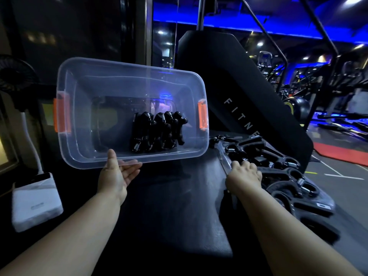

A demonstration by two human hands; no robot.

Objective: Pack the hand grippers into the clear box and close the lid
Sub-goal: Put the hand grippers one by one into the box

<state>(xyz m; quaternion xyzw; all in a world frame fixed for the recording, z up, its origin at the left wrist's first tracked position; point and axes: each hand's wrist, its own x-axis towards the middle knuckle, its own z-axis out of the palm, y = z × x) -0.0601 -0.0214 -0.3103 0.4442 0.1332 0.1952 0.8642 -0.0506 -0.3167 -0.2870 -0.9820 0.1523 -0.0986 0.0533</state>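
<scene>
Left hand [115, 174] pinches the near rim of the tilted box [127, 66]. Right hand [245, 174] lies on loose grippers [286, 176]; its grip is hidden

White letters "F I T N E" down the black pad [249, 86], the rest hidden. Mark on white box [36, 206] too blurred to read.

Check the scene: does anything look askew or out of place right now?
The clear plastic box with orange latches is not level: the left hand holds its near rim and it tips its opening toward the camera. The black hand grippers inside are bunched at its right end. No damage shows.
</scene>
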